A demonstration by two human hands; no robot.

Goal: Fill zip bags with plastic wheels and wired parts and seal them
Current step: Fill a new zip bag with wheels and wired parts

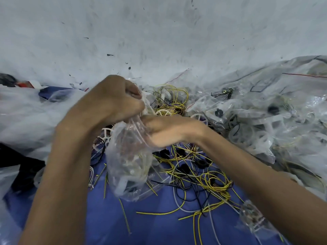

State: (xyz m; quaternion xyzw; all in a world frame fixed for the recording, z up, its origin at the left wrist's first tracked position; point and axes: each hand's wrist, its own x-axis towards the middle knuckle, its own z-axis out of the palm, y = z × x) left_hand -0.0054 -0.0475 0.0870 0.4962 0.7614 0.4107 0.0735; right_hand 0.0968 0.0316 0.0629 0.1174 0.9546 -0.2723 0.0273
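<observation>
While the two hands meet at scene centre, the left hand (113,103) and the right hand (169,133) both grip the mouth of a clear zip bag (131,170), which hangs below them and holds pale parts. Yellow and black wires (210,181) lie on the blue surface (159,227) at near right. White plastic wheels (163,112) lie just beyond the hands, and filled bags (265,117) are piled at right.
</observation>
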